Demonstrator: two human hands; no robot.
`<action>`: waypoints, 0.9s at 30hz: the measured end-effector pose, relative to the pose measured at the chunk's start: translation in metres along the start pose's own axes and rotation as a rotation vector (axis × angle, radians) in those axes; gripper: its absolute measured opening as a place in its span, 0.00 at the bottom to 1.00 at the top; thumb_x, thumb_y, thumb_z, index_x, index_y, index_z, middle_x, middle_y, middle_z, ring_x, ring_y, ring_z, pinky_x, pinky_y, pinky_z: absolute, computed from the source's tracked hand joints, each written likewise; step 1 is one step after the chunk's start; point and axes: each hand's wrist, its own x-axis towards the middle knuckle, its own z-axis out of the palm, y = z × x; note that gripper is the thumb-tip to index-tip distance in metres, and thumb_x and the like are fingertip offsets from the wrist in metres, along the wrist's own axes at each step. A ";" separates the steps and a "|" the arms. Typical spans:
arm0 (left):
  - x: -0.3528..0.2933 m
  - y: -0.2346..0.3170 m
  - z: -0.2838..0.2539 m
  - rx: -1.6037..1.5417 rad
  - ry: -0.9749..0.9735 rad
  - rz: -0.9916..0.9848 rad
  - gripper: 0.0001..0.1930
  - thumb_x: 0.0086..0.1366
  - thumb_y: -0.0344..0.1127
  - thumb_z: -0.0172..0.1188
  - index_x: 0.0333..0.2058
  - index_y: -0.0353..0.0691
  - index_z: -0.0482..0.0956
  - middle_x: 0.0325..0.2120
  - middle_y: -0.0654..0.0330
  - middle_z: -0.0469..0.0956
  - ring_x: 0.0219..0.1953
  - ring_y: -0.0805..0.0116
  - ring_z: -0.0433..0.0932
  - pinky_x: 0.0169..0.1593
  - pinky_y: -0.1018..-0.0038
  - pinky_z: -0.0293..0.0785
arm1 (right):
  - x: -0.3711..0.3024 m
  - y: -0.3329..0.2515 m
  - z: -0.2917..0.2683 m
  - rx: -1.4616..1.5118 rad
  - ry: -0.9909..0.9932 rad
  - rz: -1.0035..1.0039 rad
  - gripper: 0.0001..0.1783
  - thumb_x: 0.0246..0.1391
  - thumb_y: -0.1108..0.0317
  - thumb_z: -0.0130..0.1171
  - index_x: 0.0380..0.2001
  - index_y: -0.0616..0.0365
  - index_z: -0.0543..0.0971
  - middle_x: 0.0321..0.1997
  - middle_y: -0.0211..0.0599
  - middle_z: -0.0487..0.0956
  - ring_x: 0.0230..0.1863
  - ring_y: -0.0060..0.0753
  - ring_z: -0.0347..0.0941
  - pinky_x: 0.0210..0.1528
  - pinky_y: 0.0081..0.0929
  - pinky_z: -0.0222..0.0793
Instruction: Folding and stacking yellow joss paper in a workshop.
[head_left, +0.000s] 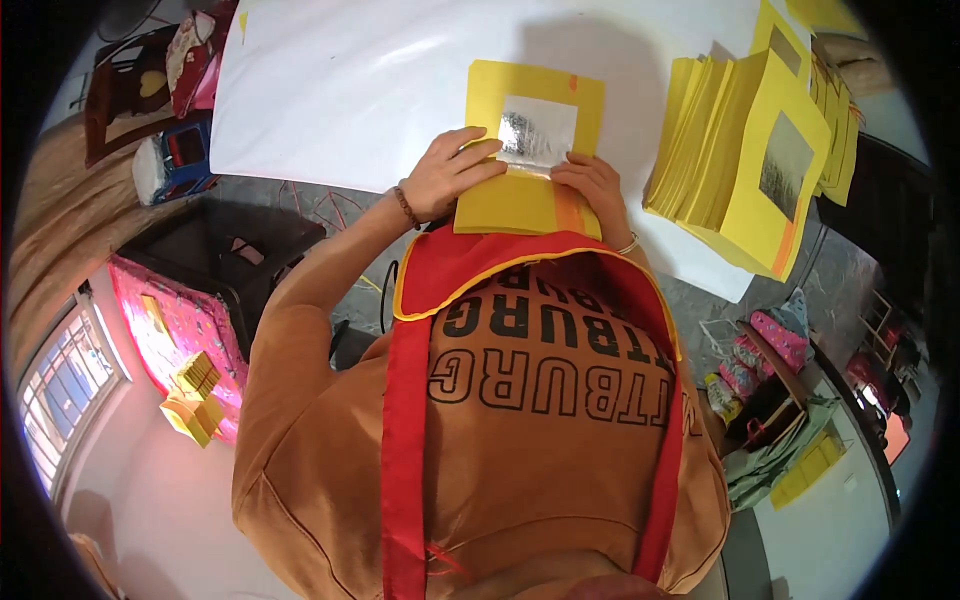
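Right in front of me at the table's near edge lies a yellow paper stack (530, 205), which looks like joss paper. On its top sheet sits a silver foil square (540, 130), with an orange mark near the far edge and an orange strip at the near right. My left hand (457, 170) rests over the stack's left side, its fingers stretched out to the foil's left edge. Fingertips of my right hand (592, 185) touch the foil's lower right corner, the fingers lying nearly flat on the yellow paper. The foil's near edge shows a bright crease between both hands.
A thick fanned pile of yellow papers (705, 140) with foil squares stands at the right of the white table (350, 90). Left of me is a dark box-like stand with a pink patterned cloth (185, 340) and yellow bundles (195, 385). A blue stool (183, 155) stands farther left.
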 end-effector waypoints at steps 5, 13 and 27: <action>0.002 -0.010 -0.004 -0.100 -0.015 -0.002 0.20 0.52 0.31 0.54 0.46 0.43 0.72 0.51 0.56 0.68 0.54 0.55 0.63 0.54 0.63 0.60 | 0.004 -0.005 -0.006 0.042 0.011 -0.030 0.11 0.40 0.70 0.55 0.33 0.53 0.75 0.43 0.32 0.75 0.53 0.41 0.66 0.57 0.38 0.56; 0.076 -0.076 -0.029 -0.519 0.237 -0.297 0.31 0.55 0.36 0.58 0.57 0.38 0.59 0.51 0.50 0.68 0.53 0.60 0.65 0.55 0.68 0.60 | 0.042 -0.025 -0.034 -0.193 -0.017 -0.218 0.09 0.39 0.72 0.54 0.30 0.54 0.74 0.45 0.33 0.73 0.54 0.40 0.63 0.57 0.41 0.59; 0.097 -0.114 -0.092 -1.074 -0.213 -0.501 0.23 0.57 0.37 0.59 0.50 0.34 0.68 0.41 0.60 0.74 0.43 0.72 0.72 0.48 0.76 0.68 | 0.078 -0.050 -0.063 -0.042 0.253 -0.311 0.15 0.45 0.67 0.56 0.40 0.51 0.73 0.54 0.37 0.68 0.59 0.42 0.60 0.58 0.44 0.58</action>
